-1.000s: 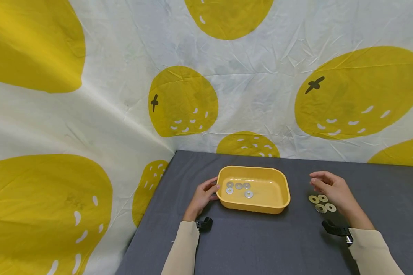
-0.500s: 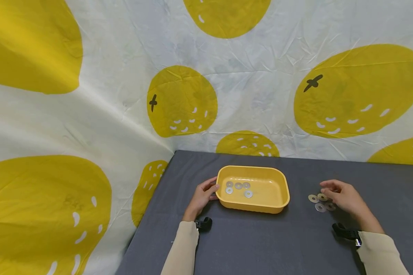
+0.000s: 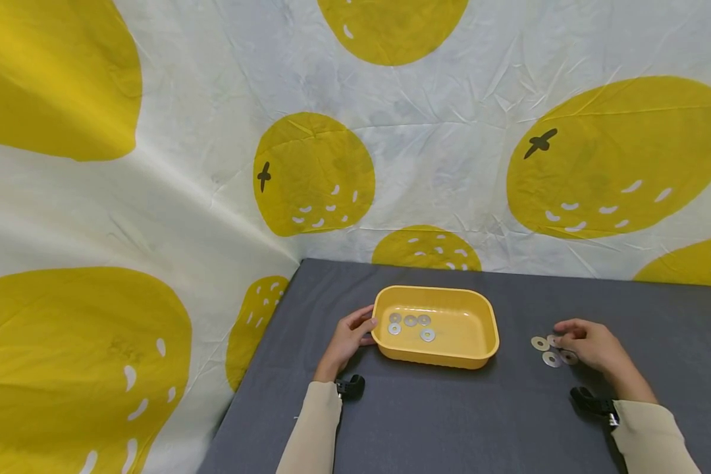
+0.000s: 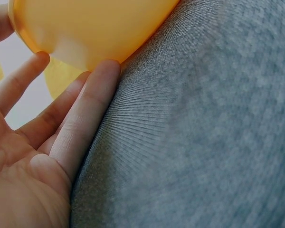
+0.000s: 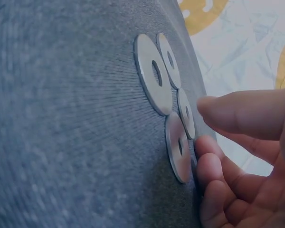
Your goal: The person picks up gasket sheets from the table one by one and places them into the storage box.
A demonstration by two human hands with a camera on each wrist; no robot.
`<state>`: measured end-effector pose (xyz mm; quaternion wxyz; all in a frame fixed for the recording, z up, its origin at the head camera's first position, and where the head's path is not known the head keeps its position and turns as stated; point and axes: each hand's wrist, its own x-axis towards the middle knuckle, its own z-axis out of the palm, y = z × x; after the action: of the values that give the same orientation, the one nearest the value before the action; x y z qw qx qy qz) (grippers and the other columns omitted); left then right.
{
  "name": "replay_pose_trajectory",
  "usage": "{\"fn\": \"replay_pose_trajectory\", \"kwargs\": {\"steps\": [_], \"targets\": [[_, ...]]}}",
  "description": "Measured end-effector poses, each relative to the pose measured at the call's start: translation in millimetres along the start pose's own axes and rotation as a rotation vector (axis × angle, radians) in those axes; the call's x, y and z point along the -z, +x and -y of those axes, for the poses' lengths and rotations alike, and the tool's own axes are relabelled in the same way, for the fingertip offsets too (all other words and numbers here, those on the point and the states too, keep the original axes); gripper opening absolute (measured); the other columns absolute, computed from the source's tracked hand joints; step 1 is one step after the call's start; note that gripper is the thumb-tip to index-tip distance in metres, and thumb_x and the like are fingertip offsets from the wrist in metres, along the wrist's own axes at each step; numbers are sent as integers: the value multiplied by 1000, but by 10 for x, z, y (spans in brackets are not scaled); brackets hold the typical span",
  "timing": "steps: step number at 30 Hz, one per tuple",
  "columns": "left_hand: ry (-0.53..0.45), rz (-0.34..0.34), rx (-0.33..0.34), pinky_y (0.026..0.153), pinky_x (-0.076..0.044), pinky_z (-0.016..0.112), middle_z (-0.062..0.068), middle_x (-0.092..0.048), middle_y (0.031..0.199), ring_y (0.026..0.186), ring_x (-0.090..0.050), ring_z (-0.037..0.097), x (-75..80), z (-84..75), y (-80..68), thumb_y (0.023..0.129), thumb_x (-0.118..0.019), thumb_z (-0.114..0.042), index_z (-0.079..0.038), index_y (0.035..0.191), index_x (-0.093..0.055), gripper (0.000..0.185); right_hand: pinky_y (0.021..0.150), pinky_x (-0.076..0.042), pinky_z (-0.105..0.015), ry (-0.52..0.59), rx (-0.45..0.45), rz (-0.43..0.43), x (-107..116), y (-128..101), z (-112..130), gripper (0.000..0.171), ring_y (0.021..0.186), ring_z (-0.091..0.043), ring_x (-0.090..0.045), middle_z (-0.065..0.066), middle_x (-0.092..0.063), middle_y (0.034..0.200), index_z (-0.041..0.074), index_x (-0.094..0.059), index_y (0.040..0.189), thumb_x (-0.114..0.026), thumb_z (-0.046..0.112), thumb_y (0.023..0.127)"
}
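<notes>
Right hand (image 3: 589,345) hovers half-curled over four washers (image 5: 170,102) at the tray's (image 3: 435,359) 3 o'clock, gripping nothing. They're thin, stiff, probably slippery: pinch by the edge. Left hand (image 3: 349,337) rests straight-fingered against the tray.

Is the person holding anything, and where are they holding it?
The left hand steadies the yellow tray by its left end wall. The right hand holds nothing yet, fingertips at the washers.

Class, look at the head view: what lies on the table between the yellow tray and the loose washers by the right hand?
Nothing: between the yellow tray and the loose washers only bare grey table cloth shows in the head view.
</notes>
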<state>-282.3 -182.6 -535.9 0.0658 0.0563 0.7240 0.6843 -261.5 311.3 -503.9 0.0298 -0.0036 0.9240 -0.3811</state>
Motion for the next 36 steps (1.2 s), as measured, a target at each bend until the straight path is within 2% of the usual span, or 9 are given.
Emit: {"fn": "replay_pose_trajectory", "kwargs": {"steps": [5, 12, 20, 27, 36], "targets": [[-3, -1, 12, 87, -64, 36, 18, -63, 135, 109, -71, 23, -2, -5, 5, 101, -67, -28, -21, 148, -56, 49, 55, -47, -26, -19, -37, 14, -15, 33, -31, 40, 65, -11, -58, -7, -64, 86, -12, -61, 122, -70, 16, 95], [-8, -3, 16, 87, -64, 36, 18, -64, 136, 109, -71, 24, -8, -17, -2, 101, -68, -28, -21, 148, -57, 49, 60, -51, -27, -40, -54, 52, 5, 69, -77, 42, 76, -17, -60, -14, -63, 96, -10, -62, 122, -72, 20, 94], [-6, 3, 19, 88, -64, 36, 18, -63, 136, 112, -70, 25, -5, -23, -8, 101, -68, -29, -22, 148, -57, 49, 62, -48, -26, -80, -27, 45, 11, 65, -57, 38, 79, -18, -57, -14, -63, 96, -8, -65, 117, -75, 18, 92], [-5, -5, 17, 88, -63, 35, 18, -63, 136, 113, -70, 26, -10, -34, -5, 101, -67, -29, -21, 148, -57, 49, 64, -44, -28, -104, 15, 21, -6, 74, -37, 34, 77, -16, -55, -15, -64, 92, -11, -64, 112, -74, 14, 91], [-5, -2, 18, 89, -63, 37, 17, -62, 139, 113, -70, 26, -11, -20, -11, 101, -67, -30, -20, 148, -56, 50, 62, -38, -26, -115, 62, -18, -44, 66, -58, 29, 75, -16, -51, -10, -61, 88, -5, -62, 108, -75, 11, 87]]}}
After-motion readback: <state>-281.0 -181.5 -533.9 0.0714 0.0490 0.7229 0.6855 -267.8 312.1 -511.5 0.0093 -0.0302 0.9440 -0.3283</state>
